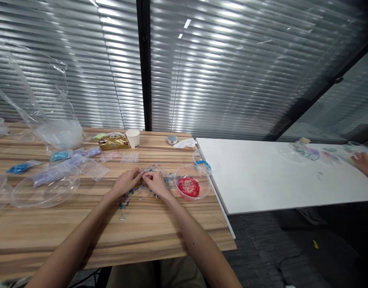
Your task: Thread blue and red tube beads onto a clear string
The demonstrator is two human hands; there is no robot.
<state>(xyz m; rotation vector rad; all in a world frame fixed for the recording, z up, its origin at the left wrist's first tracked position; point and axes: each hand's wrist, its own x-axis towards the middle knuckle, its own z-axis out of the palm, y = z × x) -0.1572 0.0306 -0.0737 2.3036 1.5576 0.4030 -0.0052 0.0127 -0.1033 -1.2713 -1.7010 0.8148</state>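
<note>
My left hand (127,182) and my right hand (155,184) meet over the wooden table, fingertips pinched close together. Whatever is between them is too small to make out, though a speck of red shows there. Under and around both hands spreads a loose pile of small clear and blue pieces (139,195). Just right of my right hand stands a clear round plastic bowl (207,187) with many small red pieces (188,187) in it. Behind that bowl, a second clear container (199,154) holds blue pieces (203,165).
Left on the table (112,240) lie clear tubs (47,200), blue packets (20,167) and purple packets (56,172). A large plastic bag (59,134), gold pack (113,141), paper cup (133,138), round tin (172,139) and tissue (185,143) stand behind. Another person's hand (364,162) rests over the white table (262,180).
</note>
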